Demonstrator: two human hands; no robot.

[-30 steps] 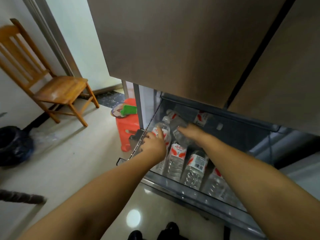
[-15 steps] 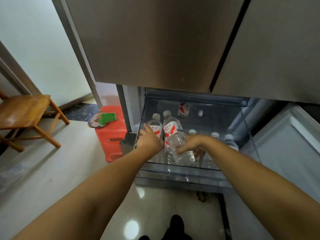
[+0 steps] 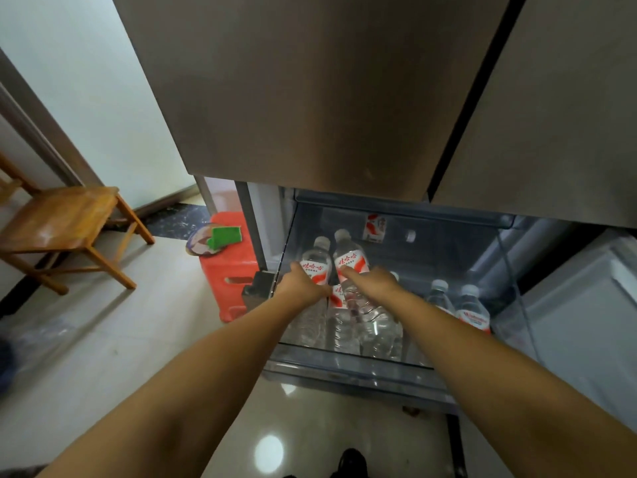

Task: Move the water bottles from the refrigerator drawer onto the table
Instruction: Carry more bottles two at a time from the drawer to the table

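— Look at the arms from here: both bare all the way up, no sleeve showing on either one as far as I can follow them.

— Right, and the left hand [image 3: 303, 282] has no ring, no glove, nothing at the wrist either.

— Same with the right hand [image 3: 374, 281]: plain, no watch, no band, no bracelet.

— What about down at the floor?

— A dark, rounded shoe toe [image 3: 351, 460] pokes in at the bottom edge, black or close to it. Laces or markings? Too dim and too small to tell.
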